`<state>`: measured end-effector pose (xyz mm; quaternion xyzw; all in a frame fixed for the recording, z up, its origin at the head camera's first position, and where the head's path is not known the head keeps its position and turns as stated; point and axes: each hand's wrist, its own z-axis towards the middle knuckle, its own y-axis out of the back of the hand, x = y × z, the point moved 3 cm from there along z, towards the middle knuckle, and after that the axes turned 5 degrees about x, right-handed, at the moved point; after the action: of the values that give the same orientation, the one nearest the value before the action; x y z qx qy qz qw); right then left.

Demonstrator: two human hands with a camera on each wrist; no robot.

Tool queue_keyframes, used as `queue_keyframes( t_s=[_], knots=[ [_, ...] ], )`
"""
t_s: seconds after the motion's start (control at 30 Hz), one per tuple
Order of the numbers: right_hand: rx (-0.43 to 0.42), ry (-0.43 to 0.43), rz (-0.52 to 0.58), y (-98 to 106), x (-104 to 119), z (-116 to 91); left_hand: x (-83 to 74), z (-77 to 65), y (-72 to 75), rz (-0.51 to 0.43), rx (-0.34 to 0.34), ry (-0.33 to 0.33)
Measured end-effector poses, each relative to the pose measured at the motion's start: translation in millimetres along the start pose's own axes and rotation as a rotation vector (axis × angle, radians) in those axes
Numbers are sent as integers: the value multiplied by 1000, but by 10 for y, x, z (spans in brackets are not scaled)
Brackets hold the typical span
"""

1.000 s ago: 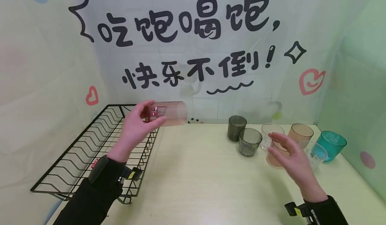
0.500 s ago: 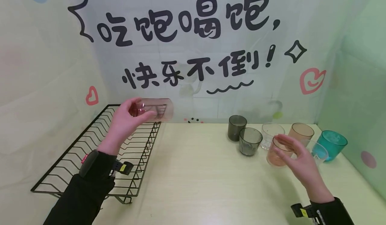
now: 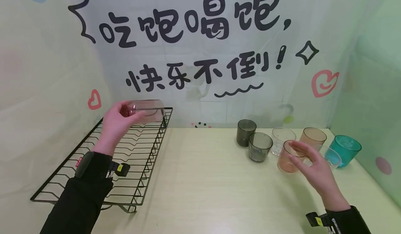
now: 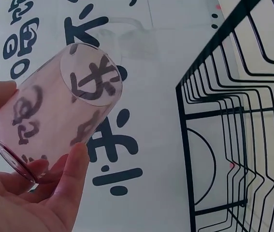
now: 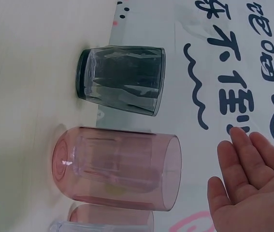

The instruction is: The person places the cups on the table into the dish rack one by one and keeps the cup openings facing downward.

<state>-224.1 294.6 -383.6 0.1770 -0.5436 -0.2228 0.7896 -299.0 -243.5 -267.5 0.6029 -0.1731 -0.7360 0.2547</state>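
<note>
My left hand (image 3: 114, 124) grips a pink glass (image 3: 147, 111) lying sideways in the air over the far part of a black wire dish rack (image 3: 134, 157). Its darker end is in the fingers and its other end points right in the head view. In the left wrist view, thumb and fingers hold the pink glass (image 4: 54, 111) near the darker end. My right hand (image 3: 319, 173) hovers beside an upright peach-pink glass (image 3: 286, 162), fingers loosely bent and holding nothing. The right wrist view shows a gap between that peach-pink glass (image 5: 117, 169) and the fingers.
Two grey glasses (image 3: 258, 148) stand left of the right hand. Around it are a clear glass (image 3: 282, 138), an amber glass (image 3: 313, 136), a teal glass (image 3: 347, 150) and a partly hidden clear one (image 3: 333, 157). A printed backdrop (image 3: 188, 112) rises behind the table (image 3: 206, 178).
My left hand has carried the pink glass left, from beside the rack's far right corner to over the rack. My right hand has shifted slightly right and down.
</note>
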Motion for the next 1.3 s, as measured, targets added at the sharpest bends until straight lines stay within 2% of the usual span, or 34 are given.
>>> queue_keyframes(
  t_s=[0.33,0.8,1.17,1.3],
  knots=[
    [-9,-40,-73,42,-65,35,198,117,144,46,-41,73],
    [12,-62,-84,134,-123,89,401,177,214,69,-67,127],
    [21,-66,-85,192,-187,109,562,282,250,96,-53,160],
    [15,-49,-119,210,-194,116,626,333,258,195,-74,165]
  ],
)
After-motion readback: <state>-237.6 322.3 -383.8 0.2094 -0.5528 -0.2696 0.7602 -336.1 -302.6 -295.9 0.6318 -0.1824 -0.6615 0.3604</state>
